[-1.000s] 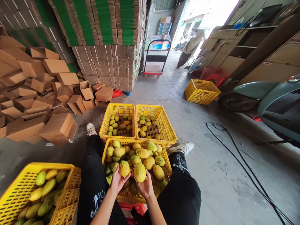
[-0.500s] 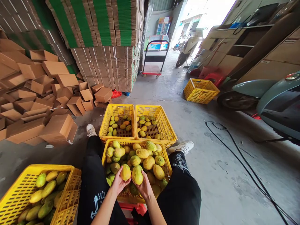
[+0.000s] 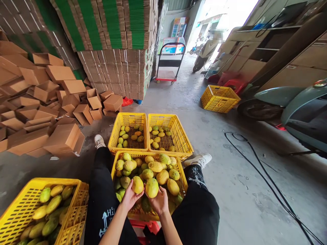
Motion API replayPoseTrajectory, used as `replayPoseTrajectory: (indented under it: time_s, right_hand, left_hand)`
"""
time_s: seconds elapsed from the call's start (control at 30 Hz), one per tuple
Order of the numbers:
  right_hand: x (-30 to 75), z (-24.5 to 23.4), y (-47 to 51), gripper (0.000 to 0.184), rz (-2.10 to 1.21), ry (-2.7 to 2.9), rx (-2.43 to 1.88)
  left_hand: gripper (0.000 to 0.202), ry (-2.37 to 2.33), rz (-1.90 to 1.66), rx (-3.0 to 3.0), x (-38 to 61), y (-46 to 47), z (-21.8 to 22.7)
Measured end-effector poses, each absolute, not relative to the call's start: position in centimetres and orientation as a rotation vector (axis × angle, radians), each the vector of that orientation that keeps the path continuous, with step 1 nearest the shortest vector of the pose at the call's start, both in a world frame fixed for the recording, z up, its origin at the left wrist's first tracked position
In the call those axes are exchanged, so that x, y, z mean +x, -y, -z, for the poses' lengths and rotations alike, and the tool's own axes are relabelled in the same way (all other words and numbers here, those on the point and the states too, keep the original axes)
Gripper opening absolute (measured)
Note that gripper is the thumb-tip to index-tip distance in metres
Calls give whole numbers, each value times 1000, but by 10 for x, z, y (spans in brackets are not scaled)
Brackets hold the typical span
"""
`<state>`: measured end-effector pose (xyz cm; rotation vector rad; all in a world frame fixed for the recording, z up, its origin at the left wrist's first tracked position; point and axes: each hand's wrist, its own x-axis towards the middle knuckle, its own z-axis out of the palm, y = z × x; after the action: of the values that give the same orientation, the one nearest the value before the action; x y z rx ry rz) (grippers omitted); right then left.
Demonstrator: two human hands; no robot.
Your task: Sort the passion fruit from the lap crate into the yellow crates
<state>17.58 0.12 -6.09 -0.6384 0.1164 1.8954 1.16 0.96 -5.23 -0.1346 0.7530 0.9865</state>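
Observation:
My left hand (image 3: 130, 198) is closed around a yellow papaya (image 3: 138, 184). A yellow-green papaya (image 3: 152, 188) rests in the curled fingers of my right hand (image 3: 159, 201). The two fruits are side by side above a yellow plastic crate (image 3: 184, 177) between my legs. That crate is heaped with more papayas (image 3: 162, 177), some yellow, some green. Just beyond it stand a left yellow crate (image 3: 110, 145) and a right yellow crate (image 3: 187, 144), each with a single layer of papayas over part of its floor.
Another crate (image 3: 17, 204) of long green and yellow papayas stands at my left. Open cardboard boxes (image 3: 63, 139) lie in a pile beyond it, beside stacked flat cartons (image 3: 114, 68). To the right are a black cable (image 3: 265, 177), a scooter (image 3: 301, 109) and a yellow crate (image 3: 219, 98).
The papaya in my right hand has turned, showing a rounder side, and has risen slightly. My right hand has rolled, its palm more visible. My left hand keeps its papaya, almost unmoved.

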Motion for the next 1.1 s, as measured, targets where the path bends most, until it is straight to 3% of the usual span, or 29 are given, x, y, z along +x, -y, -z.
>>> replayPoseTrajectory:
  time_s: [0.23,0.67,0.9,1.1]
  right_hand:
    - [167,67,1,20,-1862,-133,-823]
    - [168,63,2,26,-1911,-148,-735]
    - [171,56,-2,25,-1904,-186,-607]
    - [176,58,-1,23,-1860,-281,-663]
  left_hand:
    - [44,-857,-1004,-155,12,-10,56]
    - [43,-877,-932,-146,15,-10,57]
    - [35,-709,-1101,-143,8,-9,51]
    - [49,-723,-1051,-128,9,-10,52]
